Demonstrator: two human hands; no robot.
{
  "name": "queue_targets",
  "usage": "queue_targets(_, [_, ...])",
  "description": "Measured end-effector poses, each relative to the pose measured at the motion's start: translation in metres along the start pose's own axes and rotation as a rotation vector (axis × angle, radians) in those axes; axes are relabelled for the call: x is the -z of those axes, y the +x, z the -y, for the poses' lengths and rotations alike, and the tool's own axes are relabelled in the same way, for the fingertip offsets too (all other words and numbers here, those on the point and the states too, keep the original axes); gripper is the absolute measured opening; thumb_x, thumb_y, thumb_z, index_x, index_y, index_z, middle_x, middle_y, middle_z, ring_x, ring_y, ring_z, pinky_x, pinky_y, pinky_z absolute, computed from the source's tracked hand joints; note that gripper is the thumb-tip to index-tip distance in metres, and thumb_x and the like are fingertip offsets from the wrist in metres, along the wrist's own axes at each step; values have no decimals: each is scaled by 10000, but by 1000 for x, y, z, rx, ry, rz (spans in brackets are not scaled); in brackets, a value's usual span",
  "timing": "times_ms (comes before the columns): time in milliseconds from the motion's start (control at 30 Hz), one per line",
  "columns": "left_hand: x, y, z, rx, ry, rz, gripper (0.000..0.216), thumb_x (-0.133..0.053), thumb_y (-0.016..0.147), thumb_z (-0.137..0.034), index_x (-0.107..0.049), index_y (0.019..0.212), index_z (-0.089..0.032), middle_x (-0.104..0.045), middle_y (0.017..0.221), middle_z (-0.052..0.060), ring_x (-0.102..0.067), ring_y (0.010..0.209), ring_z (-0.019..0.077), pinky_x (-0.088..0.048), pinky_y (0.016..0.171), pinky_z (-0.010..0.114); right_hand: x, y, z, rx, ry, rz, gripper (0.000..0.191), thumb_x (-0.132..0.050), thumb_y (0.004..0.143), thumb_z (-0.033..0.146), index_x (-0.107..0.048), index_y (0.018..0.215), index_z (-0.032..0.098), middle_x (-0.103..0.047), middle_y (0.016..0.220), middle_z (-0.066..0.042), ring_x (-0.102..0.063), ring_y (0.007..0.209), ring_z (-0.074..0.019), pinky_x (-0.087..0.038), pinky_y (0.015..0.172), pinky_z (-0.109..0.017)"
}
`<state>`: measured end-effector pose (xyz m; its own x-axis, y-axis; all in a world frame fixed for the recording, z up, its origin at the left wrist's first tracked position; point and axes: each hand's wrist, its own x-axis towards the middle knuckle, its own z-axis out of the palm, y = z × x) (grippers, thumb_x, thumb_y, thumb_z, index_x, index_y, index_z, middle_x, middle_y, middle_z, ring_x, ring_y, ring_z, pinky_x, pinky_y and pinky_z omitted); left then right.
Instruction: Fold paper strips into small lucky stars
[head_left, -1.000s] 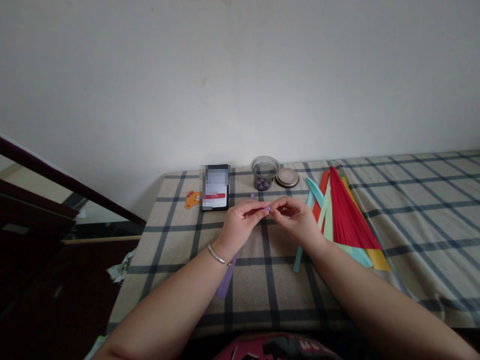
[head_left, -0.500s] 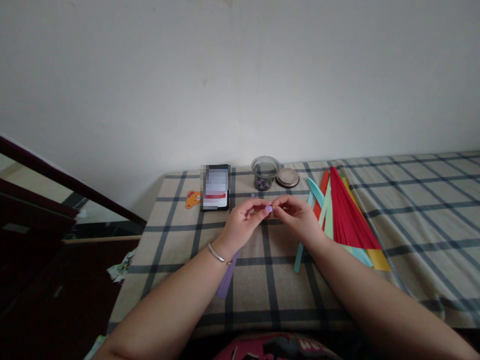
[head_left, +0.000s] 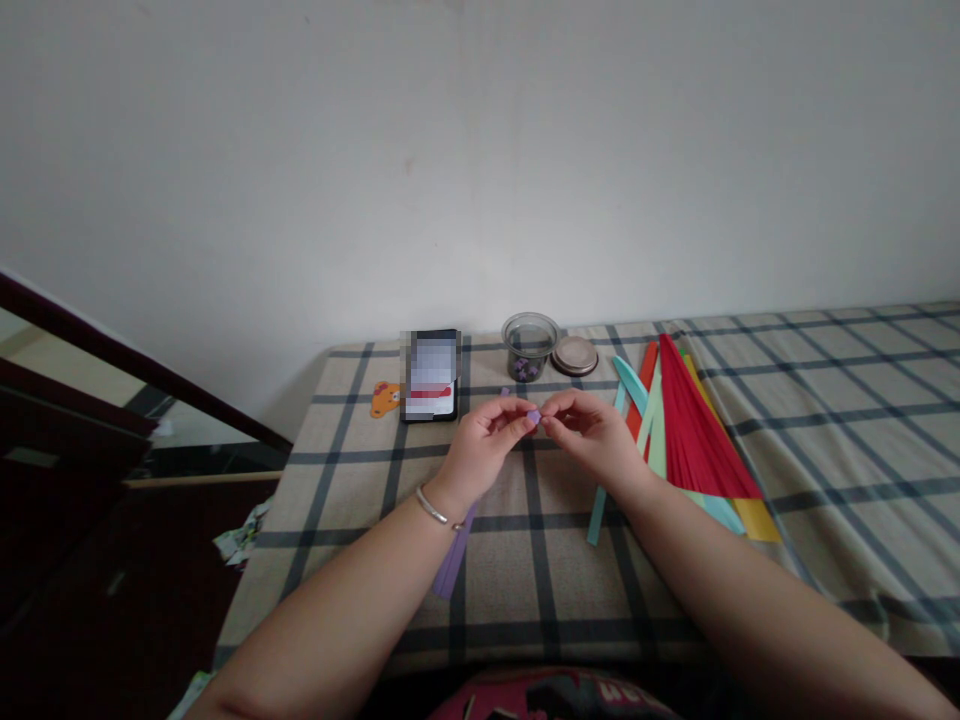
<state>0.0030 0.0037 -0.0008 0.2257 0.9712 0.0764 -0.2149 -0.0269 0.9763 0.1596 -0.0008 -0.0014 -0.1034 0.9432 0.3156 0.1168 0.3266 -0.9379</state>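
A tiny purple paper star (head_left: 533, 417) is pinched between the fingertips of my two hands above the tablecloth. My left hand (head_left: 491, 440), with a silver bangle at the wrist, grips its left side between thumb and forefinger. From the right, my right hand (head_left: 589, 435) has thumb and forefinger closed at the star's edge. Purple paper strips (head_left: 455, 560) lie beneath my left wrist, partly hidden by it. Behind the hands stands a clear jar (head_left: 530, 338) with several purple stars at its bottom. Its round lid (head_left: 575, 354) lies to the right of it.
A phone (head_left: 431, 378) leans at the back left, its screen partly blurred, with an orange bear cutout (head_left: 386, 399) beside it. Red paper strips (head_left: 697, 430) fan out at right among turquoise, green, orange and yellow ones. The checked tablecloth (head_left: 352, 490) ends at the left edge.
The star and my fingertips have shifted very slightly left, and the star is turned a little. Everything else stays in place.
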Motion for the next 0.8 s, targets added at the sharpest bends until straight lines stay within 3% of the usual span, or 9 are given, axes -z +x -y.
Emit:
queue_targets(333, [-5,0,-2,166,-343,4,274,-802,607,-298,-688,808,-152,-686,812,10,-643,784,117,-528,830,309,2,-2,4,79,-100,-25,112,-630,789,323,-616,778,212,-635,772,-34,-614,702,-157,-530,633,-295])
queue_targets(800, [-3,0,1,108,-225,32,234,-762,666,-302,-692,841,-163,-688,841,10,-636,797,115,-516,828,293,3,-2,5,127,-158,-26,77,-615,795,273,-600,754,210,-619,737,-29,-596,685,-156,-511,616,-288])
